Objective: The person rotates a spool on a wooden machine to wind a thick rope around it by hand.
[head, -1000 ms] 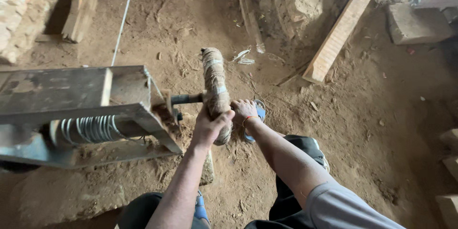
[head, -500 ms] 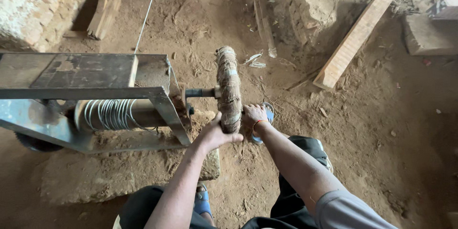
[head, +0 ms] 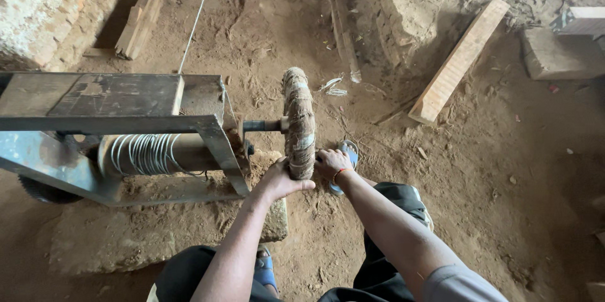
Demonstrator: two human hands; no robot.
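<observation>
Hands clasp the lower rim of the upright rag-wrapped wheel [head: 299,122], left hand [head: 281,179] and right hand [head: 331,162] closed on either side, beside the grey metal winch frame [head: 120,97], open dirt floor [head: 491,170] rightward.

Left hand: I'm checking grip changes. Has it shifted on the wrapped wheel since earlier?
No. The left hand stays at the wrapped wheel's lower rim, beside the metal frame.

the wheel [head: 299,122] stands on edge, its rim wound in frayed, dirty cloth and cord. it sits on a short dark axle [head: 263,126] running left into a metal frame, above the dirt floor, lower rim gripped.
</observation>
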